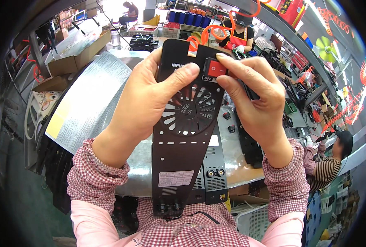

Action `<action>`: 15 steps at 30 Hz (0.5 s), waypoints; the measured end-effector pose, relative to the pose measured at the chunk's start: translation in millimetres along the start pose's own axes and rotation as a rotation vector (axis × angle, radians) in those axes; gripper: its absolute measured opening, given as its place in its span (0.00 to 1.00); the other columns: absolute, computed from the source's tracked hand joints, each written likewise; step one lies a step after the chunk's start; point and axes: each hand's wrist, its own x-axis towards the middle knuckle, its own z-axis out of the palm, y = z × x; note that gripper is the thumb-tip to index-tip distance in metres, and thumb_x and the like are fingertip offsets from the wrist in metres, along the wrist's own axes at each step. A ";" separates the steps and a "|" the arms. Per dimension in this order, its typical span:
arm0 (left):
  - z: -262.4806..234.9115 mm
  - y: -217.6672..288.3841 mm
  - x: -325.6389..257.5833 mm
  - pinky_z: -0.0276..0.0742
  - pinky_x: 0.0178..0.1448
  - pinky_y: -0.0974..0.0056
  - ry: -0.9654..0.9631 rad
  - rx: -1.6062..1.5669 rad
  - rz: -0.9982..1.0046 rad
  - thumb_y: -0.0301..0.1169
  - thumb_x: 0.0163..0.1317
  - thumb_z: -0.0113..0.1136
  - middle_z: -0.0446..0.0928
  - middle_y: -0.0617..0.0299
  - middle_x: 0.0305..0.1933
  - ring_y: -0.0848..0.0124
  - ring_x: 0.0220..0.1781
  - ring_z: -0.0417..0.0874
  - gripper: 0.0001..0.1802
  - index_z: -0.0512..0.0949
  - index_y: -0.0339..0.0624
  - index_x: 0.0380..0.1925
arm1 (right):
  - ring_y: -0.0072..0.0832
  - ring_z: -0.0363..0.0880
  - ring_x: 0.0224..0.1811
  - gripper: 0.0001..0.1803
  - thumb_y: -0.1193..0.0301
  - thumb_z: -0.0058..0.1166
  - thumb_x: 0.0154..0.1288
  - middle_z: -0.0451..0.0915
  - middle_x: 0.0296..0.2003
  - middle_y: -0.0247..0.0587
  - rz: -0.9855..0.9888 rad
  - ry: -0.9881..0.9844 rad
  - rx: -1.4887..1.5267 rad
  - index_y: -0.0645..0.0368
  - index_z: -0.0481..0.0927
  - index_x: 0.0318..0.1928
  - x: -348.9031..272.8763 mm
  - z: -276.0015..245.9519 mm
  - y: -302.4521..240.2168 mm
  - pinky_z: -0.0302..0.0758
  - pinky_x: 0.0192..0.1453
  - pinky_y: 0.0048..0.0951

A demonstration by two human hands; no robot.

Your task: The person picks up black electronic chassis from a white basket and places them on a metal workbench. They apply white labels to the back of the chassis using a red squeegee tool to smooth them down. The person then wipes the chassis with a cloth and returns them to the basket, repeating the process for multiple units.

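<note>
A long black metal panel (178, 154) stands tilted up in front of me, with a round fan grille cut into it and a pale label lower down. My left hand (135, 101) grips its upper left edge, thumb across the front and fingers behind. At the panel's upper right corner sits a red rocker switch (217, 68) in a black frame. My right hand (259, 92) pinches the switch's right side between thumb and fingers. Whether the switch is fully seated in the panel I cannot tell. Behind the panel, another black panel (215, 177) with two round sockets lies on the table.
Printed label sheets (88, 96) cover the table's left side. Small black switches (231, 129) lie to the right of the panel, near more black panels (248, 144). A cardboard box (82, 53) stands far left. Co-workers sit ahead (240, 35) and at right (329, 158). Orange coiled hoses (216, 31) hang overhead.
</note>
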 end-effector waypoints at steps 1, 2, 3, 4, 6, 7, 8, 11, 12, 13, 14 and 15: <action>-0.3 1.4 0.5 0.76 0.36 0.75 -0.005 0.051 0.007 0.34 0.65 0.67 0.82 0.66 0.38 0.83 0.32 0.79 0.16 0.78 0.39 0.49 | 0.29 0.77 0.36 0.20 0.73 0.71 0.53 0.78 0.35 0.38 0.017 -0.006 0.029 0.55 0.86 0.49 -0.3 -0.1 0.2 0.74 0.36 0.30; 3.6 9.7 0.7 0.75 0.36 0.74 0.004 0.046 -0.022 0.32 0.62 0.71 0.83 0.66 0.38 0.82 0.32 0.79 0.16 0.79 0.39 0.47 | 0.26 0.78 0.39 0.17 0.72 0.71 0.56 0.77 0.36 0.35 0.050 -0.008 0.085 0.54 0.88 0.47 2.2 -1.5 1.4 0.76 0.38 0.27; 3.8 11.4 2.4 0.76 0.37 0.75 -0.006 0.077 -0.006 0.32 0.61 0.71 0.83 0.66 0.37 0.82 0.33 0.80 0.16 0.79 0.40 0.46 | 0.25 0.78 0.41 0.17 0.72 0.71 0.57 0.78 0.37 0.35 0.134 0.012 0.179 0.55 0.87 0.49 1.8 -0.2 1.7 0.77 0.39 0.26; 2.2 13.0 4.8 0.77 0.37 0.76 -0.012 0.112 0.009 0.32 0.61 0.71 0.83 0.65 0.37 0.82 0.33 0.82 0.15 0.78 0.40 0.44 | 0.23 0.79 0.43 0.18 0.71 0.70 0.58 0.78 0.39 0.35 0.218 0.032 0.279 0.55 0.86 0.50 1.4 4.7 1.1 0.77 0.39 0.25; 0.5 16.2 4.8 0.76 0.35 0.78 0.015 0.169 0.035 0.31 0.58 0.73 0.83 0.66 0.35 0.82 0.32 0.82 0.17 0.77 0.41 0.43 | 0.21 0.80 0.43 0.20 0.69 0.67 0.63 0.81 0.41 0.35 0.481 0.007 0.590 0.56 0.81 0.55 4.7 11.6 -8.5 0.79 0.41 0.23; 1.4 18.1 5.1 0.76 0.34 0.78 0.002 0.171 0.028 0.31 0.58 0.73 0.83 0.66 0.35 0.82 0.31 0.82 0.16 0.77 0.41 0.43 | 0.20 0.80 0.44 0.21 0.67 0.66 0.66 0.82 0.42 0.35 0.622 0.020 0.719 0.57 0.79 0.57 6.6 11.2 -13.4 0.80 0.42 0.22; 1.3 20.5 5.0 0.76 0.33 0.78 -0.010 0.174 0.020 0.31 0.58 0.73 0.83 0.66 0.35 0.82 0.31 0.82 0.16 0.77 0.41 0.42 | 0.20 0.81 0.43 0.22 0.66 0.64 0.67 0.83 0.41 0.36 0.771 -0.081 0.871 0.58 0.77 0.58 11.2 3.7 -15.4 0.80 0.42 0.22; 2.8 18.7 6.0 0.76 0.32 0.78 0.016 0.195 0.020 0.30 0.59 0.72 0.83 0.66 0.34 0.83 0.29 0.82 0.14 0.78 0.41 0.41 | 0.19 0.83 0.39 0.20 0.64 0.60 0.70 0.85 0.37 0.37 0.879 -0.141 1.026 0.63 0.76 0.56 8.4 8.4 -14.5 0.80 0.38 0.19; 3.7 19.0 5.9 0.76 0.32 0.78 0.037 0.212 0.015 0.30 0.59 0.72 0.83 0.66 0.34 0.83 0.30 0.82 0.13 0.79 0.41 0.41 | 0.18 0.83 0.38 0.20 0.65 0.61 0.70 0.85 0.37 0.38 0.872 -0.103 1.064 0.63 0.76 0.56 8.1 11.5 -16.3 0.79 0.36 0.18; 2.9 19.3 4.9 0.76 0.33 0.78 0.064 0.232 0.006 0.29 0.59 0.72 0.83 0.66 0.34 0.83 0.30 0.82 0.13 0.79 0.41 0.41 | 0.17 0.83 0.38 0.21 0.65 0.61 0.70 0.85 0.37 0.39 0.866 -0.068 1.109 0.64 0.76 0.56 8.5 16.7 -19.2 0.78 0.34 0.16; -0.3 18.1 5.9 0.77 0.33 0.78 0.057 0.233 0.015 0.29 0.59 0.70 0.84 0.66 0.33 0.83 0.30 0.83 0.11 0.81 0.40 0.40 | 0.15 0.81 0.31 0.19 0.65 0.61 0.70 0.85 0.34 0.39 0.869 -0.015 1.075 0.65 0.77 0.55 9.4 22.8 -22.6 0.72 0.28 0.14; -2.3 16.3 6.1 0.77 0.33 0.78 0.063 0.230 0.005 0.29 0.60 0.70 0.84 0.66 0.33 0.83 0.30 0.83 0.10 0.81 0.40 0.40 | 0.14 0.80 0.30 0.19 0.66 0.61 0.69 0.84 0.33 0.38 0.860 -0.020 1.055 0.65 0.78 0.54 8.2 26.5 -20.5 0.71 0.27 0.14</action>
